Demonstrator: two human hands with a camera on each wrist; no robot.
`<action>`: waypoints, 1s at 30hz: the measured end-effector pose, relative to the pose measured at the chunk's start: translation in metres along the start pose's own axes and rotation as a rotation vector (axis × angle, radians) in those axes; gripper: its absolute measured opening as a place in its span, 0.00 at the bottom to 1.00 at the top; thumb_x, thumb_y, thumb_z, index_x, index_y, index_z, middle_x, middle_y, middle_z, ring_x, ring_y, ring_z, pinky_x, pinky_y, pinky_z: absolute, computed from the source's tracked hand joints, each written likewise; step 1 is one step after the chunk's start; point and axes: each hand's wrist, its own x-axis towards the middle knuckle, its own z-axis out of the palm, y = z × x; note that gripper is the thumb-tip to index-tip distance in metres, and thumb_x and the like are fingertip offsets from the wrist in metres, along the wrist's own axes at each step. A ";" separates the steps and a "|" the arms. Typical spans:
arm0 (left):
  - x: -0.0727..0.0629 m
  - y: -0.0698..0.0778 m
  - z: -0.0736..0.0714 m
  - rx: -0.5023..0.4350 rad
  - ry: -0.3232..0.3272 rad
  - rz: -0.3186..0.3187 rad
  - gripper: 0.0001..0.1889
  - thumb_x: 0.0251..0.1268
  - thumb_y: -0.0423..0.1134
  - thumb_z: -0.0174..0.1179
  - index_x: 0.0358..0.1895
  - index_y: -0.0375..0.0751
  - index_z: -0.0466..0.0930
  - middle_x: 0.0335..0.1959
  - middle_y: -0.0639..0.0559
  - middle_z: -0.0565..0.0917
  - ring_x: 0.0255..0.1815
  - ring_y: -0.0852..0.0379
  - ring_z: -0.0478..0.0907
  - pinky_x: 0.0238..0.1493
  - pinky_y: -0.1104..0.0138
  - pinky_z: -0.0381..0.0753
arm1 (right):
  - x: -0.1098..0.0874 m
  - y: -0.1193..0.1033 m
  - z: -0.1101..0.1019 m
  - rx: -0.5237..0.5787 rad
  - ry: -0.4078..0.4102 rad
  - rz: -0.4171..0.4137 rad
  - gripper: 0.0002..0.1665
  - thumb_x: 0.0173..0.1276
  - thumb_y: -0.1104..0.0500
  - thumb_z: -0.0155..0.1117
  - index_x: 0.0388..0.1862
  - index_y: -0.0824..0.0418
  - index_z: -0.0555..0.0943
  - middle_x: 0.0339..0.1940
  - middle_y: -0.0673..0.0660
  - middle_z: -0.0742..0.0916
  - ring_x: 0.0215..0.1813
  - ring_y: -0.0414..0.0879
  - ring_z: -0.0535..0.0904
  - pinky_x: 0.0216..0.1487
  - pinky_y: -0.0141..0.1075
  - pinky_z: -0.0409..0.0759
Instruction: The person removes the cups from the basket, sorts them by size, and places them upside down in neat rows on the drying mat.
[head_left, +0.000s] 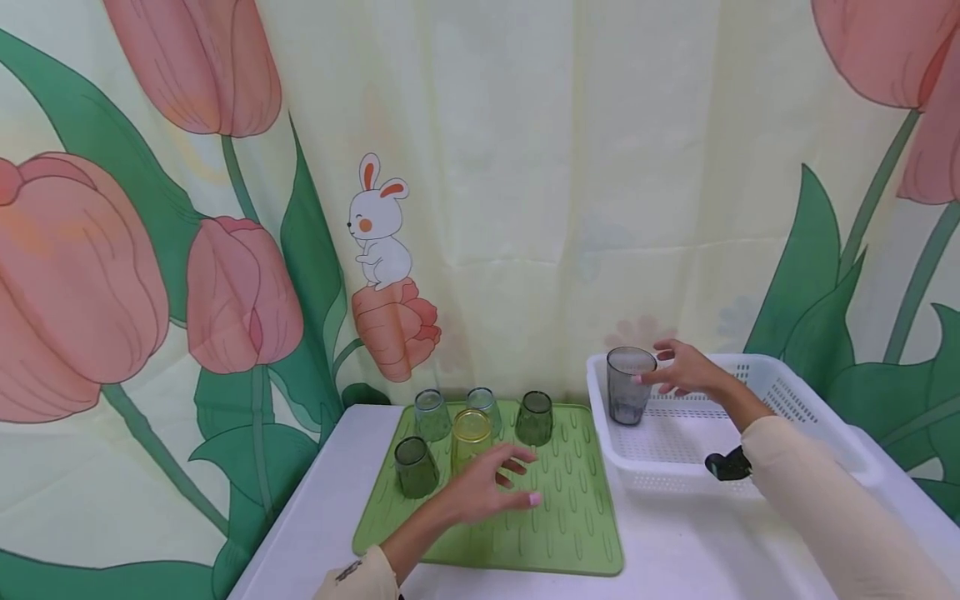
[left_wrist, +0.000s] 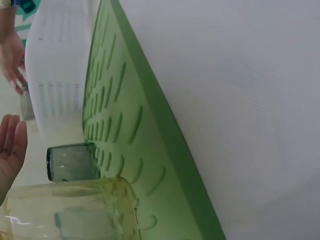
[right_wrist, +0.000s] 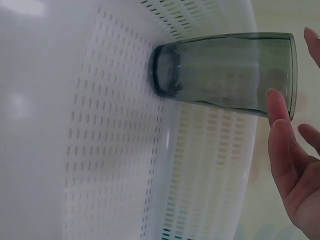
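Note:
A tall grey drinking glass (head_left: 628,387) stands in the left back corner of the white perforated basket (head_left: 675,475). My right hand (head_left: 688,369) is at its rim with fingers spread; in the right wrist view a fingertip (right_wrist: 276,100) overlaps the glass (right_wrist: 225,72), and whether it touches I cannot tell. Above the green drying mat (head_left: 570,525) hovers my left hand (head_left: 483,485), fingers apart and holding nothing. Closest to it is a yellow glass (head_left: 471,429), partly hidden behind the hand. A dark green glass (head_left: 416,468) stands left of that one.
Two pale blue glasses (head_left: 432,417) and a dark grey-green glass (head_left: 535,419) stand along the mat's back. Mat and basket sit side by side on a white-covered table (head_left: 675,550). Behind them hangs a curtain (head_left: 510,208) printed with tulips and a rabbit.

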 end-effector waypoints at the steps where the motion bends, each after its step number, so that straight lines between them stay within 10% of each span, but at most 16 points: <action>1: 0.002 0.001 0.001 -0.004 -0.001 0.000 0.26 0.62 0.52 0.69 0.62 0.53 0.75 0.60 0.54 0.78 0.58 0.57 0.78 0.56 0.65 0.80 | 0.001 0.001 0.001 0.001 -0.004 0.001 0.64 0.61 0.41 0.74 0.77 0.76 0.48 0.72 0.81 0.62 0.40 0.50 0.86 0.41 0.43 0.84; 30: 0.033 0.006 0.011 -0.037 -0.014 -0.018 0.28 0.63 0.54 0.68 0.65 0.52 0.74 0.63 0.53 0.76 0.58 0.61 0.76 0.55 0.69 0.78 | 0.017 0.001 0.006 -0.036 -0.022 0.014 0.63 0.62 0.49 0.75 0.76 0.80 0.47 0.69 0.82 0.67 0.34 0.48 0.85 0.39 0.42 0.84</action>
